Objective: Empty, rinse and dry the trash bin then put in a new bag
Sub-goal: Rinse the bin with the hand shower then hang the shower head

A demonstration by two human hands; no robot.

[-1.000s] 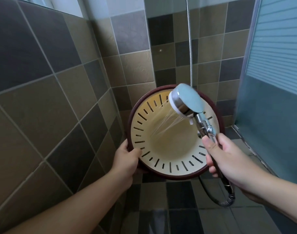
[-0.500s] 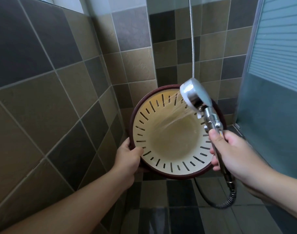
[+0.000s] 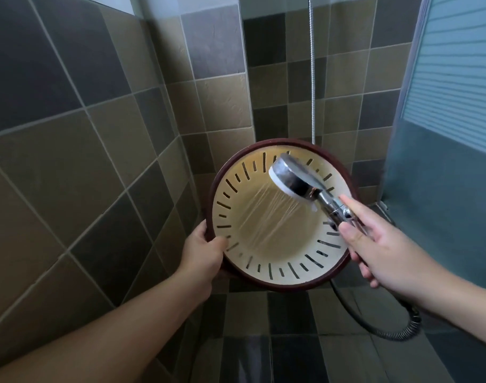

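Observation:
A round trash bin (image 3: 266, 261) with a cream inside, dark slits in its wall and a dark red rim is tipped so its mouth faces me. My left hand (image 3: 205, 252) grips the rim at the lower left, thumb inside. My right hand (image 3: 374, 244) holds the chrome handle of a shower head (image 3: 294, 178), index finger stretched along the handle. The head hangs over the bin's upper right and sprays water down-left into the bin. The bin's outer wall and base are hidden.
Brown and grey tiled walls close in on the left and behind. A frosted glass panel (image 3: 451, 134) stands at the right. The metal shower hose (image 3: 385, 327) loops over the tiled floor (image 3: 264, 341) below my right wrist, and runs up the back wall.
The shower head swung from the bin's upper right edge to nearer its centre and turned, so the spray now falls down-left across the middle. My left hand kept its grip on the rim.

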